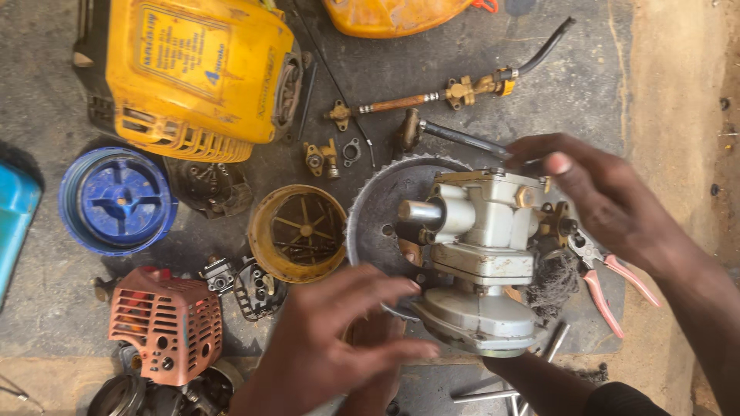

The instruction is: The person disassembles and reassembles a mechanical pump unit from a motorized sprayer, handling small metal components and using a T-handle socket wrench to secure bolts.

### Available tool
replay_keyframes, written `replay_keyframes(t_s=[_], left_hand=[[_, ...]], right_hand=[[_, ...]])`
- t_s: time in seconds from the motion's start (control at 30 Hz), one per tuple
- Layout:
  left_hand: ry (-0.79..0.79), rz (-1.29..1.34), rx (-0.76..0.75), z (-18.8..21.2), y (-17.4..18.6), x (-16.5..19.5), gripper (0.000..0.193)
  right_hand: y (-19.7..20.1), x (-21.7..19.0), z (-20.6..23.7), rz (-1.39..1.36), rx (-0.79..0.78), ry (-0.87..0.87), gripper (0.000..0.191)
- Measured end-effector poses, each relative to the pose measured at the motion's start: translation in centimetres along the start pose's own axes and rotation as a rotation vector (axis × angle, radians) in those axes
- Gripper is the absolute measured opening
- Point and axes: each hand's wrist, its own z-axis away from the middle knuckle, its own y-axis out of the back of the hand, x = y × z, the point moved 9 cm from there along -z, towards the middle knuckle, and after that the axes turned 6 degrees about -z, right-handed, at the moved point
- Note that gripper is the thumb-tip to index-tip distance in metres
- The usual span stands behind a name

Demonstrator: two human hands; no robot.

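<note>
A grey metal pump body (482,231) with brass fittings stands on a toothed grey disc (378,204) in the middle. My right hand (609,196) reaches in from the right, and its thumb and fingertips pinch the body's top right corner, beside a dark rod (462,139). My left hand (327,335) lies at the lower left with fingers stretched flat, their tips touching the disc's rim and the rounded base (478,320) of the body. A limb with a dark sleeve (555,385) passes under the base; whose it is I cannot tell.
A yellow engine housing (193,69) lies at the top left, with a blue round cap (116,200) and a yellow ring cover (299,231) below it. A red grille cover (166,323), red-handled pliers (605,281), a brass valve rod (416,100) and small loose parts surround the work.
</note>
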Motion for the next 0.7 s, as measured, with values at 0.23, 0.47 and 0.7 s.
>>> replay_keyframes(t_s=[0.23, 0.47, 0.7], left_hand=[[0.423, -0.267, 0.176, -3.5, 4.5, -13.4, 0.029], [0.543, -0.685, -0.31, -8.2, -4.1, -27.6, 0.083], [0.466, -0.705, -0.185, -8.9, -6.0, -31.0, 0.076]], right_hand=[[3.5, 5.0, 3.9, -0.127, 0.299, -0.11, 0.067], [2.6, 12.8, 8.2, -0.136, 0.3, -0.321, 0.06], [-1.8, 18.8, 10.5, -0.202, 0.135, -0.32, 0.055]])
